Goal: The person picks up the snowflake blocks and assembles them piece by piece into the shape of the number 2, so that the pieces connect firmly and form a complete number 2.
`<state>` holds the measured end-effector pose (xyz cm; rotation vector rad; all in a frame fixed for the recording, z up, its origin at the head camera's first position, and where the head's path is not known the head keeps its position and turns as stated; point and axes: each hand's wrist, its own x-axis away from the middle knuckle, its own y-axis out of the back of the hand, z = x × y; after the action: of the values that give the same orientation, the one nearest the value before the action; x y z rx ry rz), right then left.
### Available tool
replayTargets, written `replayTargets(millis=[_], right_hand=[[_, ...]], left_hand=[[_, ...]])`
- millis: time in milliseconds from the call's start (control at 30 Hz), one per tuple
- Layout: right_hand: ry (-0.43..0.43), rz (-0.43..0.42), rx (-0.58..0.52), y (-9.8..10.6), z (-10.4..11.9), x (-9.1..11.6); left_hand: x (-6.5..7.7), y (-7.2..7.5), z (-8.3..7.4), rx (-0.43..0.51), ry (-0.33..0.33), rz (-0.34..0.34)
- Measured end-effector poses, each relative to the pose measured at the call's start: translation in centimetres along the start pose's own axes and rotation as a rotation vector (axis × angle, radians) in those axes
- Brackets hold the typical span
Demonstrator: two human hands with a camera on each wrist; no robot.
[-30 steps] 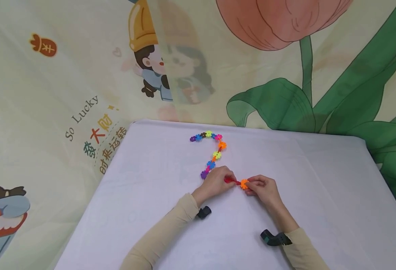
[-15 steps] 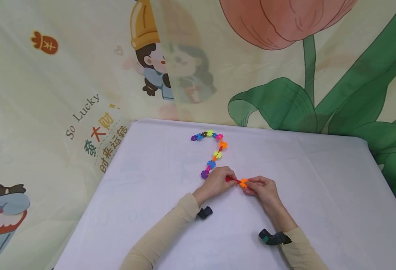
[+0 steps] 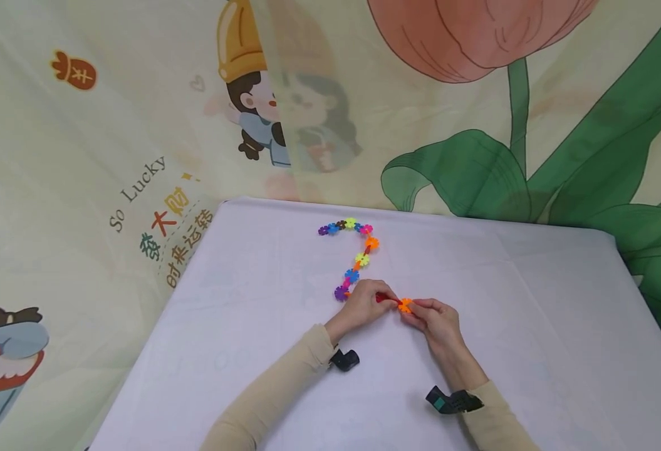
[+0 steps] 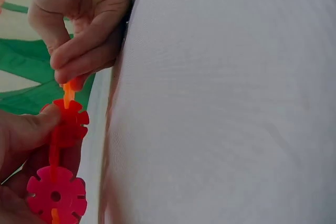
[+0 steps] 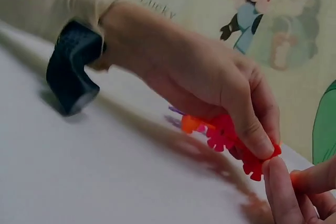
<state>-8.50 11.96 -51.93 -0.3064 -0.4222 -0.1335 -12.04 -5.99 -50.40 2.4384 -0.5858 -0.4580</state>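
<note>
A chain of colourful notched plastic discs curves over the white table. My left hand pinches a red disc near the chain's end between thumb and fingers. In the left wrist view, a pink disc hangs joined below it by a red piece seen edge-on. My right hand pinches an orange disc, which meets the red disc's edge. How deep their slots interlock cannot be seen. In the right wrist view, my right fingers close in beside the red disc, hiding most of the orange one.
The chain's far end, a purple disc, lies toward the table's back edge. A white cloth covers the table. Behind it hangs a printed curtain. Black wrist cameras sit below both hands.
My right hand has shifted slightly left and turned, bringing the orange disc closer to my left hand. The left hand has barely moved. Both hands keep their pinch.
</note>
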Motion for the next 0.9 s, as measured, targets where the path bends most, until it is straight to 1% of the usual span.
replayTargets(millis=[167, 267, 333, 400, 467, 533, 633, 733, 800, 867, 900], right_hand=[[0.003, -0.003, -0.029, -0.5, -0.1, 0.3], [0.004, 0.027, 0.018, -0.4, -0.2, 0.1], [0.010, 0.062, 0.100, -0.1, -0.1, -0.1], [0.028, 0.095, 0.216, 0.3, 0.0, -0.2], [0.071, 0.127, 0.349, 0.7, 0.1, -0.1], [0.118, 0.158, 0.470, 0.9, 0.3, 0.1], [0.168, 0.189, 0.588, 1.1, 0.4, 0.5], [0.181, 0.207, 0.646, 1.1, 0.4, 0.9], [0.195, 0.209, 0.678, 1.1, 0.4, 1.1], [0.214, 0.209, 0.702, 1.0, 0.5, 1.2], [0.222, 0.207, 0.708, 0.9, 0.5, 1.2]], left_hand=[[0.2, 0.2, -0.1, 0.005, 0.036, -0.019], [0.3, 0.3, -0.4, -0.040, 0.072, 0.002], [0.5, 0.4, -0.6, -0.084, 0.093, 0.037], [0.7, 0.5, -0.7, -0.137, 0.095, 0.082], [0.9, 0.5, -0.9, -0.183, 0.077, 0.122], [1.1, 0.6, -1.2, -0.212, 0.048, 0.149], [1.4, 0.6, -1.4, -0.220, 0.029, 0.177], [1.6, 0.6, -1.5, -0.211, 0.031, 0.198], [1.8, 0.7, -1.5, -0.209, 0.019, 0.204], [2.0, 1.0, -1.7, -0.218, 0.010, 0.187], [2.0, 1.3, -1.7, -0.219, 0.006, 0.166]])
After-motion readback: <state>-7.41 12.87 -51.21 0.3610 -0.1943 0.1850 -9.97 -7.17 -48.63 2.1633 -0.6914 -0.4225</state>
